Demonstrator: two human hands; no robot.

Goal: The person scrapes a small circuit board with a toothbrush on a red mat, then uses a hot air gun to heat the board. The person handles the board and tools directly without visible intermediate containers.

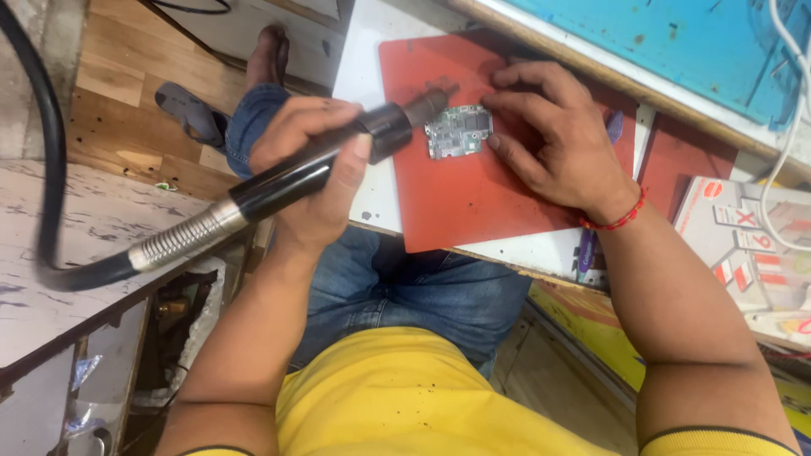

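My left hand [312, 165] grips a black hot-air wand [338, 156] with a metal spring collar and a thick black hose. Its brown nozzle [429, 103] points at a small green circuit board [458, 131] lying on a red mat [473, 194]. My right hand [553, 139] rests on the mat, with fingertips touching the board's top and right edges and holding it flat. A red thread band sits on the right wrist.
The red mat lies on a white bench top [372, 51]. A blue surface [676, 51] with white cables is at the upper right, a printed box [752, 245] at right. A marbled white shelf [76, 236] is at left; my foot and a sandal are on the wooden floor.
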